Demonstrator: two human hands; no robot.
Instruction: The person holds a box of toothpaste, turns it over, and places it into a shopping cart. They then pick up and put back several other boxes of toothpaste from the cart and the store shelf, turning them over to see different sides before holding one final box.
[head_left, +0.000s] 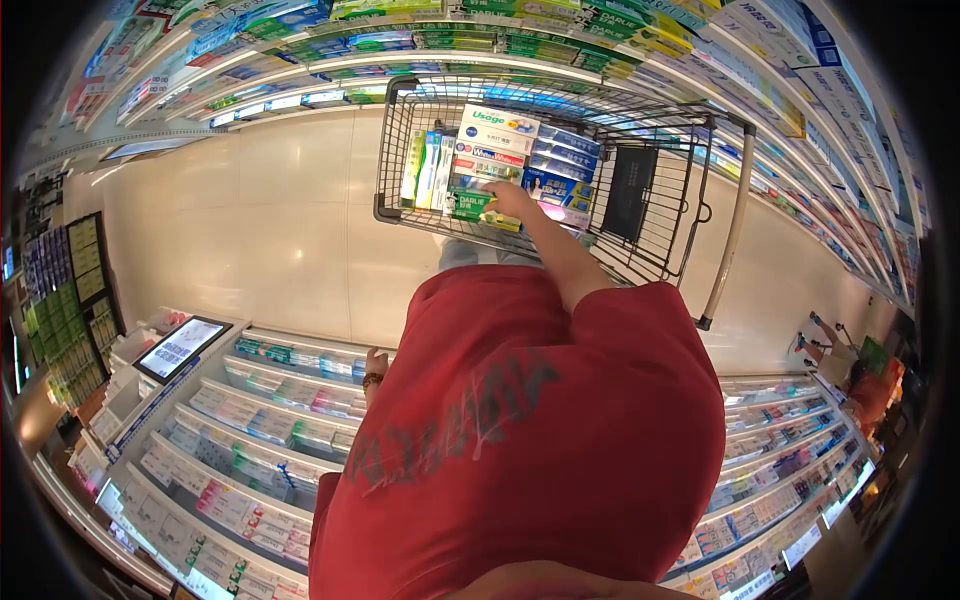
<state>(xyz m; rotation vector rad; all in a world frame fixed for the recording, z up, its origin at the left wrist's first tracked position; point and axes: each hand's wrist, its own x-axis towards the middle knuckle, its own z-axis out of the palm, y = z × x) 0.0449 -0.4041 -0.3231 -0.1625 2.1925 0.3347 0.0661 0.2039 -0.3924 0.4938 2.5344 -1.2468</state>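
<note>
Retail shop, supermarket type, oral-care aisle: tiered, brightly lit shelves point(285, 400) packed with boxed goods run along both sides of a pale tiled floor point(250, 200), DARLIE toothpaste cartons point(610, 30) legible among the stock. Wire shopping cart point(630, 193) stands in the aisle, loaded with similar packaged goods, incl. a white "Usage" carton point(500, 118). Lit display screen point(180, 347) sits beside the nearer shelving.
</note>
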